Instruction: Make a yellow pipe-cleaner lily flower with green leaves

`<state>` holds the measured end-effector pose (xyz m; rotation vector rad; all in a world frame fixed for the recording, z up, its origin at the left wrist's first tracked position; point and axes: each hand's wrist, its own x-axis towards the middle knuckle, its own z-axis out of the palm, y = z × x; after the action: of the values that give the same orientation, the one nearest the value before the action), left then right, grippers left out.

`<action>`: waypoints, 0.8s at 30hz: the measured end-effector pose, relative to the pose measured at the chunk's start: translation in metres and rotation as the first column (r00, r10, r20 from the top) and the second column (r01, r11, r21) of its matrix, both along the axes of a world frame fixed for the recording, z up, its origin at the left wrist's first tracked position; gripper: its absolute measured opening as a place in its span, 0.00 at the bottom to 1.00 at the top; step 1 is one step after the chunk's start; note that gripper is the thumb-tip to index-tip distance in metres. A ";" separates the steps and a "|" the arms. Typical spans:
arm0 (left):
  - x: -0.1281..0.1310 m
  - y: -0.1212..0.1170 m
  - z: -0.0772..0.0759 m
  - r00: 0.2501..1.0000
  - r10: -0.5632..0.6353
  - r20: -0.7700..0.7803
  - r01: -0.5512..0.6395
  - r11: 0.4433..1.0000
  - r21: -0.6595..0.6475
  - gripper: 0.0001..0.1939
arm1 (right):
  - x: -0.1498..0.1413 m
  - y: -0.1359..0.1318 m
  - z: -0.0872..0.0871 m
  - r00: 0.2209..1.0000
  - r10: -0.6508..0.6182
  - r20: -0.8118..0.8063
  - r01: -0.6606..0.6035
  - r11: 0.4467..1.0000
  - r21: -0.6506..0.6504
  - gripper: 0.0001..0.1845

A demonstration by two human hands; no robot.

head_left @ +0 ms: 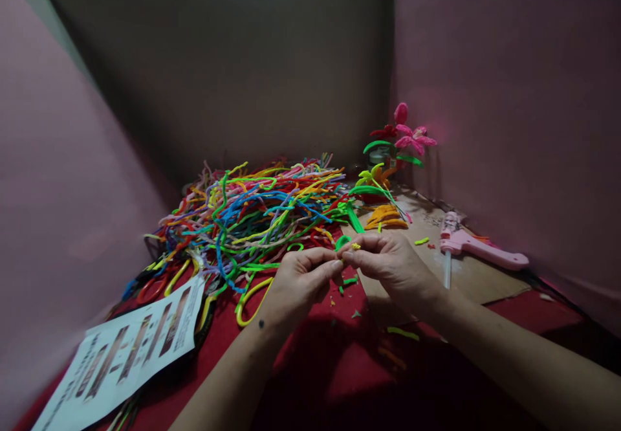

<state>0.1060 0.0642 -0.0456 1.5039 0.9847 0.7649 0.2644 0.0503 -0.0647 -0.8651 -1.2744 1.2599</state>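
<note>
My left hand [309, 279] and my right hand [395, 269] meet at the fingertips, above the front edge of the pile. A small yellow piece of pipe cleaner [356, 246], bunched or curled, sticks out of my right hand's pinch. My left thumb and forefinger are pinched together at the same spot; what they grip is hidden by the fingers. A curled green pipe cleaner [342, 242] shows just behind the fingertips, and I cannot tell if it is held. Behind the hands spreads a big heap of coloured pipe cleaners [272, 204].
A pink glue gun [485, 250] rests on a cardboard sheet [470, 280] at right. Orange petals [385, 216] and pink flowers [416, 138] are farther back. A printed paper [130, 347] and yellow-handled scissors [242, 308] lie left. Scraps dot the red cloth [334, 360].
</note>
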 end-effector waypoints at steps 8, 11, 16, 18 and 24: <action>0.002 -0.002 0.000 0.994 0.098 0.048 -0.099 0.995 0.033 0.11 | 0.019 0.005 0.004 0.999 0.012 0.053 -0.009 0.998 -0.066 0.21; 0.001 -0.001 0.000 0.989 0.144 0.047 -0.147 0.986 0.083 0.10 | 0.046 0.006 0.001 0.964 -0.083 0.253 0.075 0.996 0.043 0.15; -0.002 0.001 -0.002 0.986 0.167 0.024 -0.169 0.969 0.180 0.08 | 0.076 0.002 -0.018 0.553 -0.300 0.777 -0.034 0.924 0.381 0.08; -0.002 0.001 -0.002 0.985 0.172 0.029 -0.174 0.965 0.196 0.08 | 0.076 0.001 -0.026 0.448 -0.334 0.829 -0.106 0.901 0.421 0.08; -0.004 0.005 -0.001 0.974 0.200 0.106 -0.213 0.969 0.129 0.08 | 0.070 0.003 -0.033 0.398 -0.333 0.855 -0.141 0.898 0.416 0.06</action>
<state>0.1017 0.0691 -0.0463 1.4851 1.0465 1.0621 0.3339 0.0538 -0.0980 -1.3496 -2.2353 0.2192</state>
